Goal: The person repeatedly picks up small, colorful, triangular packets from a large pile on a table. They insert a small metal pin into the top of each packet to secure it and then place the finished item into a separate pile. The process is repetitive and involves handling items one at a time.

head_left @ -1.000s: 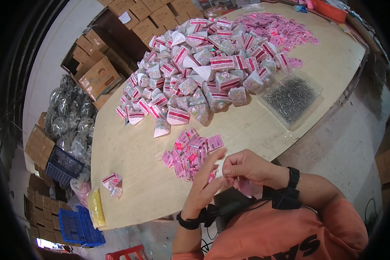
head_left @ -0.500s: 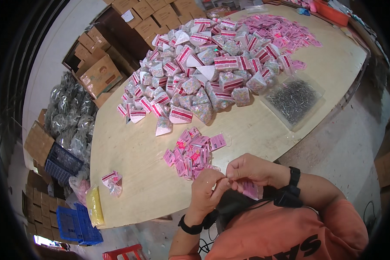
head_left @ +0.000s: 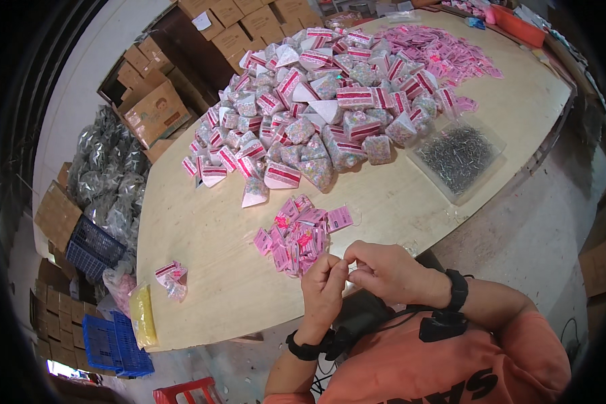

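While our left hand [head_left: 323, 291] and right hand [head_left: 384, 269] pinch one small item we cannot identify, a near pile of flat pink paper cards [head_left: 299, 232] lies on the pale wooden table [head_left: 209, 269]

pink packets [head_left: 299, 232] before heaped pink-white pouches [head_left: 316, 114].

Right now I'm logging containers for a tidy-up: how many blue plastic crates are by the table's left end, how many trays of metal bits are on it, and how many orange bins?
Blue crates: 2
Clear tray of metal bits: 1
Orange bin: 1
Total: 4
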`<state>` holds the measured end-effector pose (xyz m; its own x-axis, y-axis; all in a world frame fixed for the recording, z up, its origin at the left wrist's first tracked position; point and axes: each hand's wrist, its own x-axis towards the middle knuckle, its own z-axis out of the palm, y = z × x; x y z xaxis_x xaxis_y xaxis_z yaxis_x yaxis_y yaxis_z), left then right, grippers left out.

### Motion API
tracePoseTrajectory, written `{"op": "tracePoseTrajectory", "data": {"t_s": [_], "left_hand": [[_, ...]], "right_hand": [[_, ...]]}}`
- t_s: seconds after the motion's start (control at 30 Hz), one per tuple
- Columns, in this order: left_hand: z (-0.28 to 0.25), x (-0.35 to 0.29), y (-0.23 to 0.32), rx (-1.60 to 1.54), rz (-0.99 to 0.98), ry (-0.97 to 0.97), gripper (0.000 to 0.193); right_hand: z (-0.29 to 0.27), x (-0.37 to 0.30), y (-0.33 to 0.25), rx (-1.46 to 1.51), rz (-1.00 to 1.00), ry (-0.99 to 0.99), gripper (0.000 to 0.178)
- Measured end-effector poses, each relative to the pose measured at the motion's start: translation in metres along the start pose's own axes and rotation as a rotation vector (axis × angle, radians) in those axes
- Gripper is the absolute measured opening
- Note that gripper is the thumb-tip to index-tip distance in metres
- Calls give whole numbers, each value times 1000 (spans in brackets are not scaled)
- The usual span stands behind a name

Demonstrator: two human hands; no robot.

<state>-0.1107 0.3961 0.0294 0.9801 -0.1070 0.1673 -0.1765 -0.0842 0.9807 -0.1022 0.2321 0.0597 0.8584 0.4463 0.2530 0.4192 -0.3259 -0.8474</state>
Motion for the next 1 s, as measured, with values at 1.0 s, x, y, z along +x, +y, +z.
{"op": "tracePoseTrajectory", "data": {"t_s": [1.0], "left_hand": [[-53, 220, -93, 492, -278, 179, 54]], "right_hand": [[-52, -18, 64, 235, 201, 270, 9]]}}
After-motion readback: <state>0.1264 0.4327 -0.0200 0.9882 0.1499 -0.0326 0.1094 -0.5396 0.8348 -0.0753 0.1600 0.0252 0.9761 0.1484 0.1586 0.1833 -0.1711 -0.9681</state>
